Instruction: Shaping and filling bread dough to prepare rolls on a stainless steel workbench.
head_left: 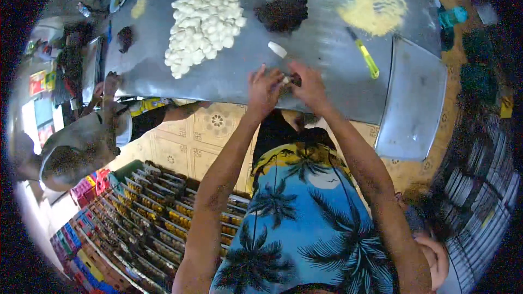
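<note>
Near the front edge of the metal table, my left hand [265, 90] and my right hand [309, 85] come together, fingers closed around a small piece of white dough [285, 80]. A dark lump [296, 80], like filling, shows against my right fingers; my fingers partly hide both. Just beyond them lies a longish white dough piece [277, 49]. Farther back sits a dark brown mass of filling [282, 14]. To its left spreads a large heap of white dough balls [204, 30].
Pale yellow powder [373, 11] lies at the back right, near a yellow-handled spatula or knife [365, 57]. A metal tray [417, 98] overhangs the table's right end. At left another person [87, 147] stands by the table. Racks of loaded trays [158, 207] stand lower left.
</note>
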{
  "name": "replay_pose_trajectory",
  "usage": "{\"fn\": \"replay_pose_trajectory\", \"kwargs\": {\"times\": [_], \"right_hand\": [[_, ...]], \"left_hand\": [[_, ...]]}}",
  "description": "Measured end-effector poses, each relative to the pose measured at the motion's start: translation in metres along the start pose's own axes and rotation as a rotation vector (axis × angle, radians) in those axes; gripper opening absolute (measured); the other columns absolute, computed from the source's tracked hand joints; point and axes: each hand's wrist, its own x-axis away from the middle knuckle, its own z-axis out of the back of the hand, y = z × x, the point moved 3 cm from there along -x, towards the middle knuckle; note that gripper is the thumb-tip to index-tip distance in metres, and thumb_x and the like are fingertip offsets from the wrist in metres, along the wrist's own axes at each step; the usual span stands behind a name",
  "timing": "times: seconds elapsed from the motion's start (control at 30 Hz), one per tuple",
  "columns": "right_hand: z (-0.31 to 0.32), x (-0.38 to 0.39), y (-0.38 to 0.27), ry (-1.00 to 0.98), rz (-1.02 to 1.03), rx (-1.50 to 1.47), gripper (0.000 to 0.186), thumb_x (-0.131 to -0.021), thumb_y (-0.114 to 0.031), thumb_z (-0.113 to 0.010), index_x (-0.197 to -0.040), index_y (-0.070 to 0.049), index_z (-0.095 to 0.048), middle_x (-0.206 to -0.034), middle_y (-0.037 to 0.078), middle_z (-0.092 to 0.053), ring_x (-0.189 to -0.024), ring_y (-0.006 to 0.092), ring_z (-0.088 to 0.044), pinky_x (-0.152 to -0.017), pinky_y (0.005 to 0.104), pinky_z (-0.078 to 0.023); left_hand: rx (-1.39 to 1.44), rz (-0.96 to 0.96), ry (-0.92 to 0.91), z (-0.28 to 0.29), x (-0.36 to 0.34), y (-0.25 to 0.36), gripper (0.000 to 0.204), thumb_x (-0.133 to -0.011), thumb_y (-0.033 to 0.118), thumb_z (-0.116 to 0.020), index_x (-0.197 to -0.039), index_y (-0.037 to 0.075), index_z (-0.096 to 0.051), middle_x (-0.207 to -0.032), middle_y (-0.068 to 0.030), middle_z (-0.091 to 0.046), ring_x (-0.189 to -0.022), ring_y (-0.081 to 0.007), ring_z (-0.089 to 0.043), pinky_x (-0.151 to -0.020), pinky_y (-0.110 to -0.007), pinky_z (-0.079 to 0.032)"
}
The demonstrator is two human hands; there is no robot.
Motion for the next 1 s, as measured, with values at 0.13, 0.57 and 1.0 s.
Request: {"fn": "replay_pose_trajectory", "kwargs": {"times": [0.13,0.57,1.0], "right_hand": [[0.003,0.001,0.005,0.065,0.135,0.133,0.054,-0.08,-0.018,-0.077,-0.133,-0.014,-0.067,-0.114,0.017,-0.071,-0.108,0.0416,-0.064,-0.098,0.0566,-0.046],[0.006,0.003,0.007,0.133,0.172,0.175,0.028,-0.081,-0.014,-0.078,-0.108,-0.012,-0.074,-0.104,0.015,-0.063,-0.1,0.0413,-0.06,-0.084,0.0504,-0.047],[0.013,0.013,0.003,-0.096,0.207,0.132,0.032,-0.084,-0.015,-0.077,-0.116,-0.011,-0.074,-0.103,0.014,-0.065,-0.101,0.0382,-0.063,-0.082,0.047,-0.051]], "left_hand": [[-0.026,0.004,0.191,0.001,0.0,0.011,0.038,-0.09,0.028,-0.075,-0.128,0.02,-0.073,-0.148,-0.0033,-0.061,-0.15,-0.0399,-0.038,-0.12,-0.067,-0.019],[-0.142,-0.057,0.152,0.014,-0.003,0.018,0.039,-0.097,0.047,-0.067,-0.134,0.034,-0.07,-0.159,0.0017,-0.051,-0.152,-0.0417,-0.033,-0.117,-0.074,-0.018],[-0.088,-0.063,0.037,0.012,0.007,0.012,0.034,-0.093,0.042,-0.071,-0.125,0.029,-0.076,-0.151,-0.0003,-0.059,-0.151,-0.0417,-0.034,-0.118,-0.072,-0.017]]}}
